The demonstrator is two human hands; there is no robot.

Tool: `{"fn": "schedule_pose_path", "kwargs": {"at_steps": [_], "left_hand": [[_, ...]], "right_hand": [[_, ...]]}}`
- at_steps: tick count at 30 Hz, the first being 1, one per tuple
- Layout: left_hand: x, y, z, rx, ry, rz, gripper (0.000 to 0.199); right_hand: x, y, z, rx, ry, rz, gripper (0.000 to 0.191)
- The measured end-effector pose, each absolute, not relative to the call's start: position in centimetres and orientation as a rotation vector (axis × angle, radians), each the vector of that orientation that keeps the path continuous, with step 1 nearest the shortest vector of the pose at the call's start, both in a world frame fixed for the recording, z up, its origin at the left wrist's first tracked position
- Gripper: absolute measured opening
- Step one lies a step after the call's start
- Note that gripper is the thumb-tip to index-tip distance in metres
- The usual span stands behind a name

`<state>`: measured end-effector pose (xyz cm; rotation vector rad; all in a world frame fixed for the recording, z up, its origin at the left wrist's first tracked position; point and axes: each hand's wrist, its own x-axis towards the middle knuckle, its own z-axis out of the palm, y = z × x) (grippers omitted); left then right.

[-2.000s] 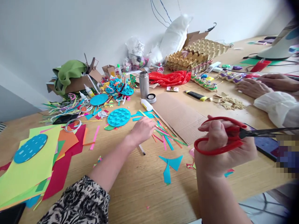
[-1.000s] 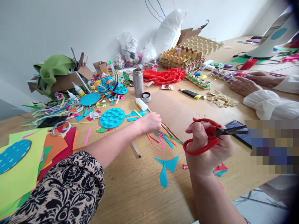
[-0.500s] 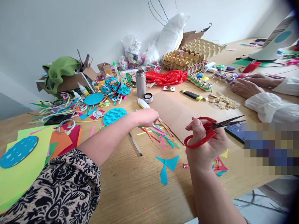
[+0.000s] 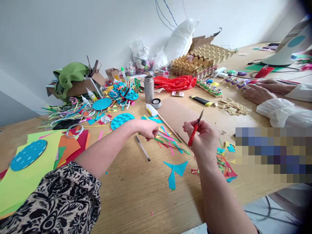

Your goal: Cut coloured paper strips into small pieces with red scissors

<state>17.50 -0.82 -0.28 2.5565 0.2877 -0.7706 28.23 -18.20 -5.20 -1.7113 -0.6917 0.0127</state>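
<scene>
My right hand (image 4: 204,139) is closed round red-handled scissors (image 4: 194,134), whose dark blades point up and away. My left hand (image 4: 148,129) has its fingers curled together above the pile of thin coloured paper strips (image 4: 168,138); whatever they pinch, if anything, is hidden. Beside it on the left lies a blue dimpled oval (image 4: 122,121), and a pen (image 4: 142,148) rests just below. A white glue bottle (image 4: 151,110) and a thin wooden stick (image 4: 168,125) are behind the left hand. Blue paper offcuts (image 4: 175,174) lie between my forearms.
A flat cardboard sheet (image 4: 175,112) lies beyond my hands, near a steel flask (image 4: 148,89) and a yellow-black cutter (image 4: 201,100). Coloured paper sheets (image 4: 26,182) and a tape roll (image 4: 74,130) occupy the left. At the right, another person's hands (image 4: 260,92) work beside egg-carton crafts (image 4: 237,82).
My right hand has turned and drawn left, so the scissors now show edge-on with blades pointing up. My left hand has shifted slightly left and lower, its fingers bent downward.
</scene>
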Motion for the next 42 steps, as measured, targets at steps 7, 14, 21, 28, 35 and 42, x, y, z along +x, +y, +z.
{"fn": "schedule_pose_path", "kwargs": {"at_steps": [7, 14, 21, 28, 35, 42], "left_hand": [[13.6, -2.9, 0.9, 2.437, 0.280, -0.556, 0.037], [6.5, -6.2, -2.0, 1.969, 0.496, -0.056, 0.037], [2.1, -10.5, -5.2, 1.682, 0.660, 0.198, 0.029], [0.3, -12.3, -8.0, 1.573, 0.798, 0.568, 0.023], [0.4, -12.3, -9.4, 1.513, 0.826, 0.677, 0.026], [0.4, -12.3, -9.3, 1.504, 0.855, 0.681, 0.024]], "right_hand": [[29.7, -18.4, -5.2, -2.487, -1.165, 0.205, 0.019], [29.2, -17.8, -6.7, -2.637, -1.451, 0.264, 0.021], [28.3, -17.0, -6.9, -2.680, -1.476, 0.233, 0.023], [26.6, -16.3, -6.7, -2.629, -1.595, 0.223, 0.022], [25.1, -16.4, -6.5, -2.542, -1.726, 0.243, 0.017], [26.7, -16.6, -4.6, -2.579, -1.601, 0.177, 0.024]]}}
